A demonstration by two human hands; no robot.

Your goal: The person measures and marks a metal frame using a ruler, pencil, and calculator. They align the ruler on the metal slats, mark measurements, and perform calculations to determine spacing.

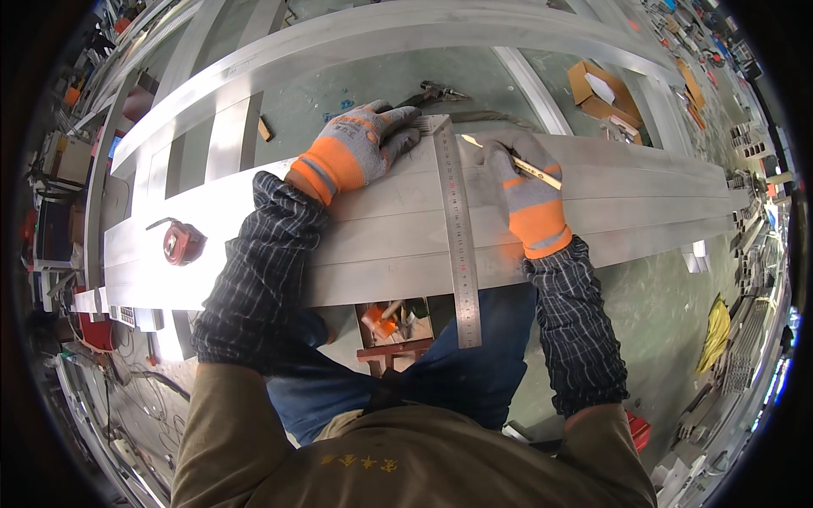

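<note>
A steel square [457, 229] with a ruled blade lies across several flat silver metal bars [373, 237] set side by side. Its blade runs toward me and sticks out past the near edge. At the far edge, my left hand [360, 144], in a grey and orange glove, grips the head end of the square, partly covering it. My right hand [529, 182], gloved alike, rests right of the blade. Its closed fingers hold a pale wooden pencil [538, 174], with the tip pointing left toward the square. A red tape measure [182, 243] sits on the bars at the left.
Long metal beams [381, 38] form a frame beyond the bars. On the floor behind are pliers [445, 91] and an open cardboard box [605, 93]. Below the near edge, between my legs, stands a tool box [394, 326]. A yellow cloth-like item [716, 334] lies at right.
</note>
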